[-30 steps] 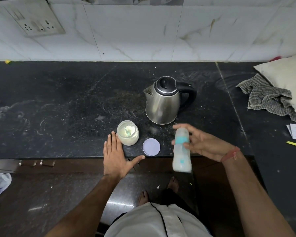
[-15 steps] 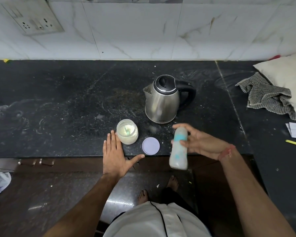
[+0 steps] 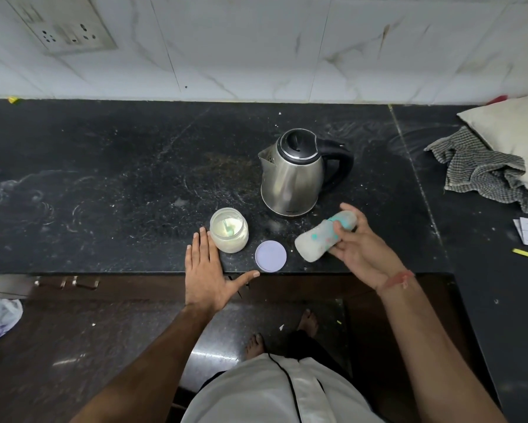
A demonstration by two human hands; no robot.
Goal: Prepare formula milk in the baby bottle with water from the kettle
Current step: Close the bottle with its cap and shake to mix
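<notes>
Milk-clouded plastic baby bottle (image 3: 321, 238) with a teal collar lay tilted almost on its side in the head view, its base pointing down and left toward the counter edge and its capped top up and right. The right hand (image 3: 360, 244) gripped it near the collar, fingers curled over the upper part and thumb under the body, holding it just above the black speckled stone counter (image 3: 110, 184). The bottle was blurred, so its contents could not be read clearly.

The left hand (image 3: 208, 271) rested flat on the counter's front edge, fingers straight and together, thumb spread out to the right, holding nothing. Its fingertips lay just beside the open glass jar of pale formula powder (image 3: 229, 229), in which a small green scoop showed. A round lilac lid (image 3: 270, 256) lay flat on the counter between the two hands, just left of the bottle's base.

The stainless steel electric kettle (image 3: 293, 175) with a black lid and handle stood upright behind the bottle, near but apart from it, spout facing left.

Farther right, a grey checked cloth (image 3: 482, 170) lay crumpled against a cream cushion (image 3: 513, 126). White marble wall tiles (image 3: 256, 50) ran behind the counter.
</notes>
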